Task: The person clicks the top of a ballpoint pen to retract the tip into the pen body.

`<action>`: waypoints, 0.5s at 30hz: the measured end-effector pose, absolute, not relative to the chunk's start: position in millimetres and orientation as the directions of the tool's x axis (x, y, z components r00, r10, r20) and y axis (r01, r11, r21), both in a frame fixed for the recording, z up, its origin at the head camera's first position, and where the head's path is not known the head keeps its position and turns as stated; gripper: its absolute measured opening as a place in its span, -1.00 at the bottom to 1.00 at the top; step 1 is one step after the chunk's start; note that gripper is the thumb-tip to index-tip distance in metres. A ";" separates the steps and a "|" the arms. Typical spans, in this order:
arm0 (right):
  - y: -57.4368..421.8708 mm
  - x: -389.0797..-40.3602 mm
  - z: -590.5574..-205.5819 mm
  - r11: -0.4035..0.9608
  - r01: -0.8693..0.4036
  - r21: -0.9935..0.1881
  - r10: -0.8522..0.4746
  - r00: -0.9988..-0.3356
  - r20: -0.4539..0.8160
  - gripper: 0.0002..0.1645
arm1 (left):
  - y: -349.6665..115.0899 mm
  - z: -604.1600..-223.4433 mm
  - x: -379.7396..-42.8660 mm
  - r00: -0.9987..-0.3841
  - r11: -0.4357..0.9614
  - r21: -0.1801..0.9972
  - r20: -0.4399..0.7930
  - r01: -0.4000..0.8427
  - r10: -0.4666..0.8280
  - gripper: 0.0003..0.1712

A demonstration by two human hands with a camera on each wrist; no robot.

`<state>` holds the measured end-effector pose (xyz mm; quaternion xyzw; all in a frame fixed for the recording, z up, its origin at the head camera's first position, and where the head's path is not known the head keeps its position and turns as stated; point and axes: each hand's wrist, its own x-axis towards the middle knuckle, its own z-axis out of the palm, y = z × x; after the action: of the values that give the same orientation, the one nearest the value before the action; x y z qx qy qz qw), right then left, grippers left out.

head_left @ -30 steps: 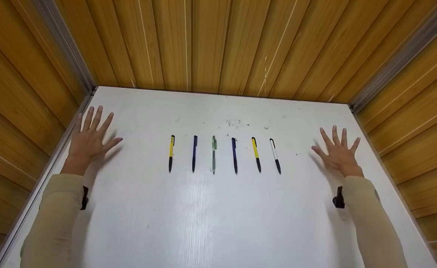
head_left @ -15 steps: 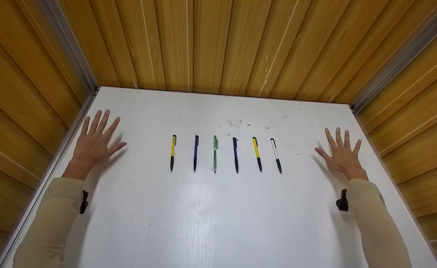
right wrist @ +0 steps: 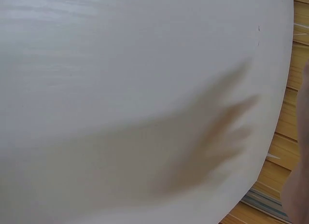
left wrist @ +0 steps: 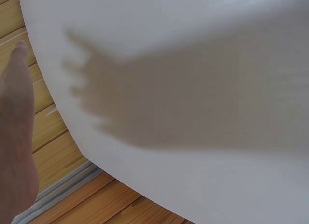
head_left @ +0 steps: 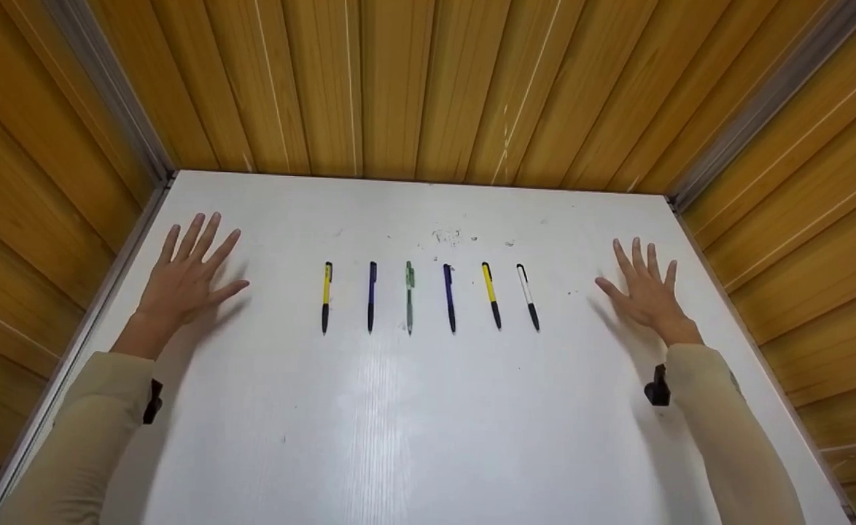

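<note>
Several pens lie side by side in a row across the white table in the head view. From the left come a yellow and black pen [head_left: 326,295], a dark blue pen [head_left: 372,295], a clear green pen [head_left: 410,297], a second dark blue pen [head_left: 449,297], another yellow and black pen [head_left: 491,294] and a white and black pen [head_left: 528,295]. Left of the row, my left hand [head_left: 184,284] hovers over the table, fingers spread and holding nothing. My right hand [head_left: 649,297] does likewise on the right, nearest the white and black pen. Neither hand touches a pen.
The white table [head_left: 253,408] meets wood-look panel walls [head_left: 399,87] at the back and both sides. Metal rails run along the corners. Small dark marks [head_left: 446,235] dot the surface behind the pens. Both wrists carry a black device [head_left: 658,386].
The head view has shifted slightly. My left hand has moved a little to the right over the table, and my right hand slightly to the left. The pens keep their row.
</note>
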<state>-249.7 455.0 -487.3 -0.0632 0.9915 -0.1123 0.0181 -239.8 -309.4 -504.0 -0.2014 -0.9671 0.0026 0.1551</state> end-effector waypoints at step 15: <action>439.9 -249.4 -489.9 0.945 -0.126 -0.302 -0.133 -0.991 -0.004 0.03 | -301.0 -514.2 -237.9 -0.872 0.913 -0.005 0.294 0.407 0.390 -0.02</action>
<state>-249.4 439.9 -489.9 -0.0655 0.9861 -0.1521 0.0123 -237.9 -301.0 -514.2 -0.2062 -0.9671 -0.0285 0.1461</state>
